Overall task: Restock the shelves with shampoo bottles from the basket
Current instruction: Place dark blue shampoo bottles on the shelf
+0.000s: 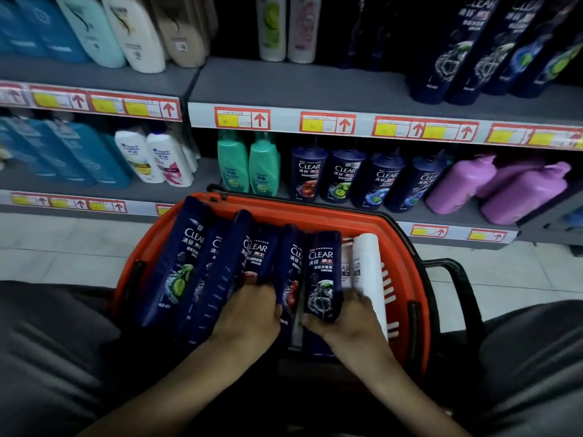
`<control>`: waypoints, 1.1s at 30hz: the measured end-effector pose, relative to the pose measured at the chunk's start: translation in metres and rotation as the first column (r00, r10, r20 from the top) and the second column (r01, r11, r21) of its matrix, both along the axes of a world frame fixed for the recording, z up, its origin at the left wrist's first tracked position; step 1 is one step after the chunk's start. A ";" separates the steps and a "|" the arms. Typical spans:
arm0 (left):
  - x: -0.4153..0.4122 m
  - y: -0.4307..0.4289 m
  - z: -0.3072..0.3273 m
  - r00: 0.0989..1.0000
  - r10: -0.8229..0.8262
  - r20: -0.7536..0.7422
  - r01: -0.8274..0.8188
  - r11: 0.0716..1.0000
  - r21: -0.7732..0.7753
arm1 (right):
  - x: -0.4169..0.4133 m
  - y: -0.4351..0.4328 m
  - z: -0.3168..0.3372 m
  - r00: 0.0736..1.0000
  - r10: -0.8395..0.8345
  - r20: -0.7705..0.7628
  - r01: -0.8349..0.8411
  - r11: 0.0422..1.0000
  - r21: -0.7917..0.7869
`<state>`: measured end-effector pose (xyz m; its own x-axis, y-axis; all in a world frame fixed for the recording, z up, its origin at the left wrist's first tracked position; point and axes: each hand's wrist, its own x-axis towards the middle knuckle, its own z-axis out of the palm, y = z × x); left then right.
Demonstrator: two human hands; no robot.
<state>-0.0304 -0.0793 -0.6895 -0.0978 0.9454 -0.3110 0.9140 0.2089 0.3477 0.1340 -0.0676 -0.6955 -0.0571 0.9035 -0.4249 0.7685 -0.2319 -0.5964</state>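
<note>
Left hand [249, 310] and right hand [344, 320] both curled, gripping.

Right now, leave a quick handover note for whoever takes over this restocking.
Left hand grips a dark blue bottle in the basket. Right hand grips another dark bottle. About six dark bottles and a white bottle are in the basket. Done: neither bottle is lifted out yet. Left: move all bottles to the shelf, which has open space.

Single head-worn view, angled forward and down, close over an orange basket [419, 298], facing stocked shelves [284, 86]
</note>
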 end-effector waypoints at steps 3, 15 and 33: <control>-0.017 0.003 0.009 0.995 0.102 -0.011 -0.097 0.972 0.214 | 0.000 0.010 -0.004 0.992 -0.032 -0.119 0.023 0.997 -0.075; -0.086 0.022 0.016 0.783 0.491 0.382 -0.441 0.871 -0.217 | 0.011 0.026 -0.014 0.587 -0.547 -0.598 0.045 0.759 -0.650; 0.013 0.086 0.049 0.312 0.354 0.882 -0.174 0.934 -0.313 | 0.074 0.080 0.044 0.569 -0.271 -0.777 -0.044 0.933 -0.358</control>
